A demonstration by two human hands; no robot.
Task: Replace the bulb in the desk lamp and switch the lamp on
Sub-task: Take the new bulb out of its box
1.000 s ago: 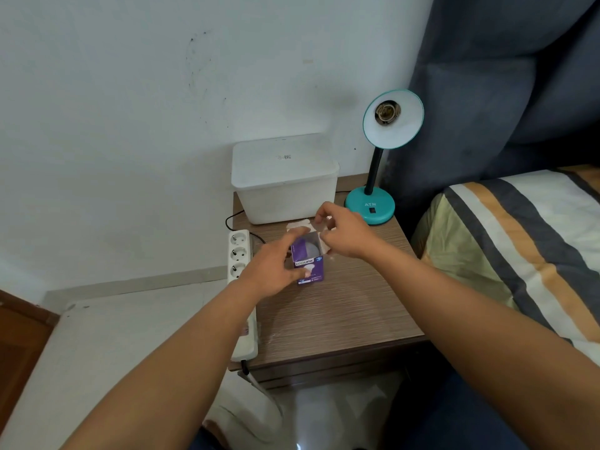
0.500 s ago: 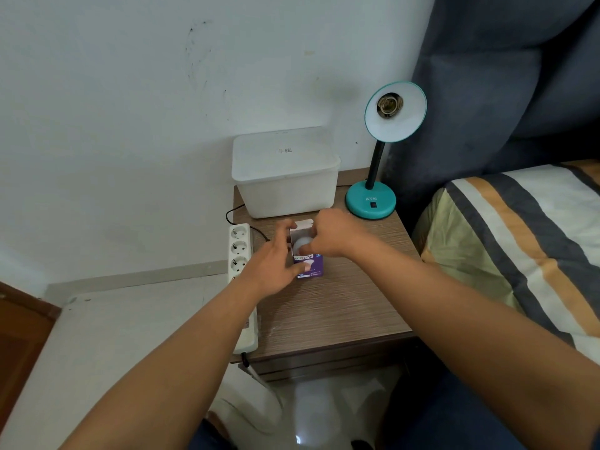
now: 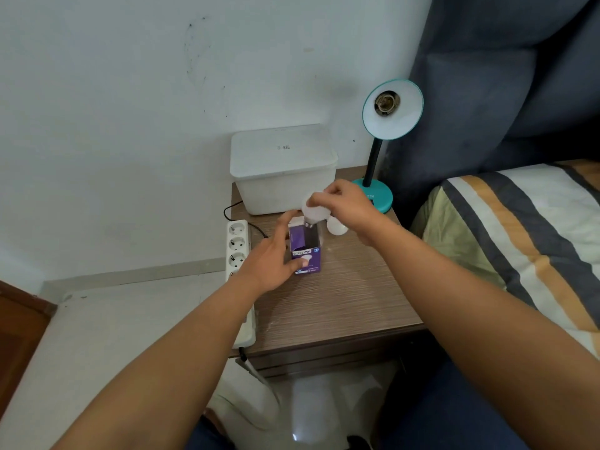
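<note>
white bulb held above its purple carton on the bedside table

the right hand [image 3: 349,206] pinches a white, matte, pear-shaped led bulb [image 3: 315,211] by its rounded dome, fingertips closed around the top. the bulb hangs cap-down, its short metal screw base [image 3: 308,225] just at the open mouth of a small purple cardboard carton [image 3: 306,251], so most of the bulb is clear of the box. the carton stands upright on the brown wood-grain bedside table [image 3: 331,303], its top flaps folded open, white lettering and a bulb picture on the front face.

the left hand [image 3: 274,258] grips the carton from its left side, thumb pressed on the front panel and fingers wrapped behind, steadying it on the tabletop.

just beside the carton on its right, partly hidden under the right hand, a second white rounded bulb [image 3: 337,227] lies on the table.

the teal desk lamp with a black flexible neck [image 3: 375,164] stands at the back right corner of the table, its round base behind the right hand. its dish-shaped shade faces the camera, showing a white inner surface and a bare metal socket [image 3: 387,102] in the middle.

a white lidded plastic tub [image 3: 282,170] sits at the back of the table against the wall. a white power strip [image 3: 238,248] hangs along the table's left edge. a bed with a striped cover [image 3: 519,241] lies to the right.
</note>
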